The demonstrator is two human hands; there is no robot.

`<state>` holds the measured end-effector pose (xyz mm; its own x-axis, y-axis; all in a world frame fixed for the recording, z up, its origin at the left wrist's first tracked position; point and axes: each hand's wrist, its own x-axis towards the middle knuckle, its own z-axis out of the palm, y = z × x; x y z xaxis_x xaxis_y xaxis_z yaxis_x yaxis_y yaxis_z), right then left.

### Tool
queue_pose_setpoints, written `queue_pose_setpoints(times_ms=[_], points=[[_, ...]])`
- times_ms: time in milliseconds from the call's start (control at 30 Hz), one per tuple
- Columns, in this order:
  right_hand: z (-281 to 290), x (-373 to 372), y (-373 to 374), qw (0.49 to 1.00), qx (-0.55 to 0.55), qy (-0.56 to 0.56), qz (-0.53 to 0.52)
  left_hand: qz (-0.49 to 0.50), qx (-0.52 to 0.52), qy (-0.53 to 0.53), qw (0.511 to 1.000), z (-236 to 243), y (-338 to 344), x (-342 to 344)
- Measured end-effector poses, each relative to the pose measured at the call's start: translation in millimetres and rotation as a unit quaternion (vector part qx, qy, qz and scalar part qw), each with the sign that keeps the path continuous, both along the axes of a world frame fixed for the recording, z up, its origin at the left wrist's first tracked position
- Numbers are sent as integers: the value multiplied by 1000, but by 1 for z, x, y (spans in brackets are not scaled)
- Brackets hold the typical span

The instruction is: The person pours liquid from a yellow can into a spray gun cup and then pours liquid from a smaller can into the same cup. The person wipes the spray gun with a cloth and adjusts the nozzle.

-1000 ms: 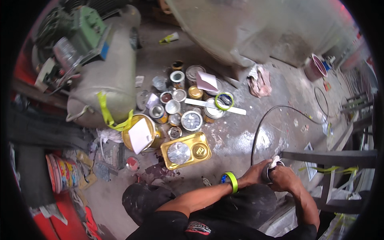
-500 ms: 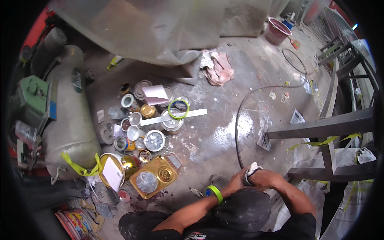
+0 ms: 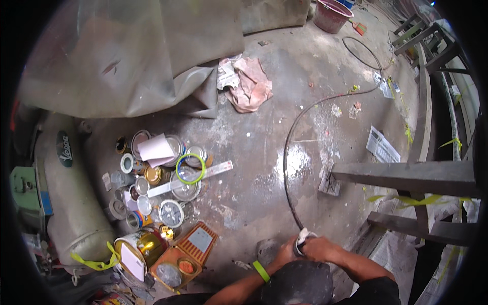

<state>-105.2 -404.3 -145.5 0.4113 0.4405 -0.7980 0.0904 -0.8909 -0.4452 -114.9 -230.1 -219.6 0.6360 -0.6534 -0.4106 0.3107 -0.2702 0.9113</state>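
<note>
Both my hands are together above my knee at the lower middle. A small, dark, round cup-like thing with a pale rim [image 3: 300,247] sits between them. My left hand [image 3: 282,255] is closed on its near left side, and my right hand [image 3: 322,249] grips it from the right. A bit of white rag [image 3: 303,234] sticks up at the cup's far edge. The black hose [image 3: 286,173] runs across the floor to my hands; whether it joins the cup is hidden. A yellow-green band circles my left wrist.
Paint cans [image 3: 171,213], a tape roll [image 3: 190,169] and a flat white stick [image 3: 218,169] cluster at left, beside a gold tin [image 3: 190,256] and a grey air tank [image 3: 71,188]. Dark wooden beams [image 3: 401,178] stand at right. A crumpled pink cloth [image 3: 249,84] and maroon bucket [image 3: 331,18] lie farther off.
The view has shifted, so the cans and cloth sit farther left and the drape fills more of the top left. My hands stay closed around the cup-like thing.
</note>
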Motion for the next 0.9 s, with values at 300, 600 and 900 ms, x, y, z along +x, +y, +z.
queue_pose_setpoints(times_ms=[300,600,900], points=[[-5,21,8,999,39,11,32,36,-4,7,999,-1,9,5],[36,44,18,995,54,-77,39,1,52,-3,999,18,13,32],[103,88,48,995,0,-16,94,29,39,-132,990,95,49,78]])
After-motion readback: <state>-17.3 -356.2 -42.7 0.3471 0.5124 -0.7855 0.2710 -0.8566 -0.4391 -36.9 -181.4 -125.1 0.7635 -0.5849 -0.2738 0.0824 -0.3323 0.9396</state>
